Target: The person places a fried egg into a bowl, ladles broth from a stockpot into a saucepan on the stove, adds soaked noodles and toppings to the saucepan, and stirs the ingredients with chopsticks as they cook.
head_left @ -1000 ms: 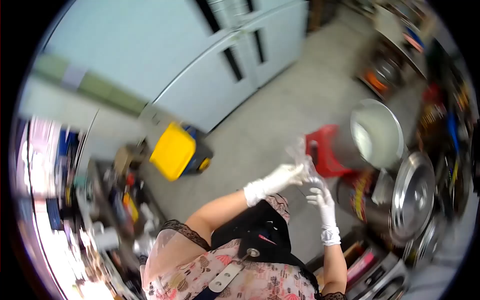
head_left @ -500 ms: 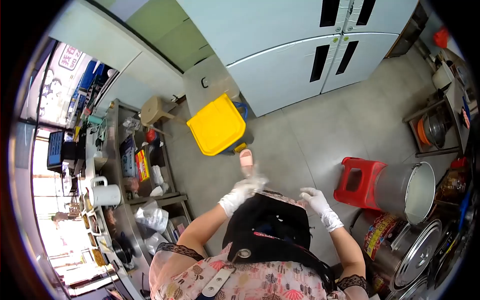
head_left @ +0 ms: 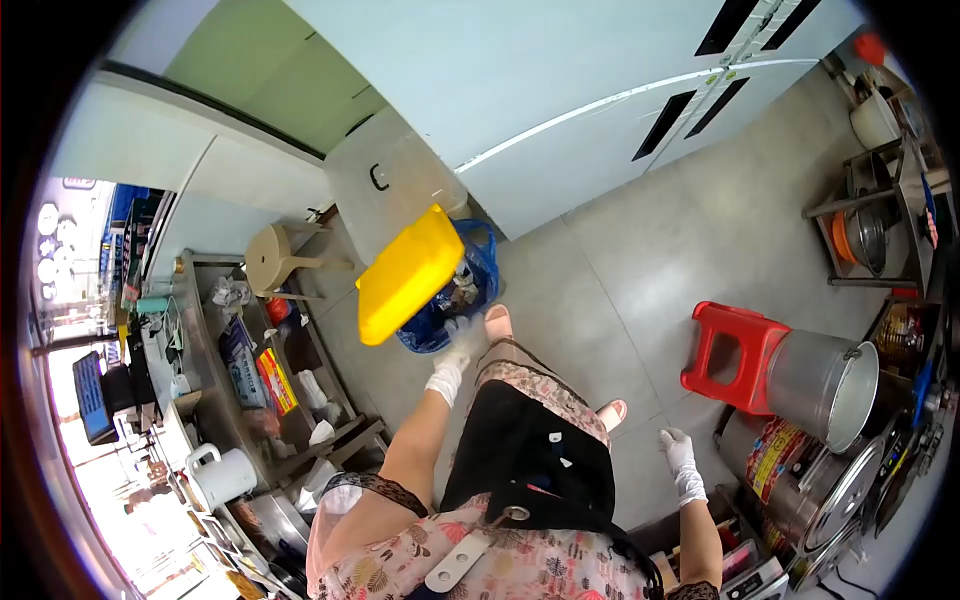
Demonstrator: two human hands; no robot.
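Observation:
My left hand [head_left: 452, 368], in a white glove, reaches low at the front of a trash bin. Its fingers are closed on a pale, see-through piece of crumpled plastic [head_left: 464, 332], blurred by motion. The yellow lid [head_left: 412, 275] of the bin is tilted up. Inside, the blue bin bag [head_left: 484, 262] holds mixed rubbish [head_left: 462, 288]. My right hand [head_left: 678, 452], also gloved, hangs over the floor, fingers loosely bent, holding nothing visible. A pink slipper [head_left: 498, 323] is right beside the bin.
A red stool [head_left: 732, 358] and a large metal pot [head_left: 815, 385] stand on the right. Behind the bin are a translucent storage box [head_left: 385, 175] and a pale refrigerator [head_left: 560, 120]. Metal shelving [head_left: 330, 440] and a beige stool [head_left: 270, 262] are on the left.
The bin's yellow lid has swung up, showing the rubbish inside. My left hand has moved left and forward to the bin with the plastic. My right hand has lowered and moved right.

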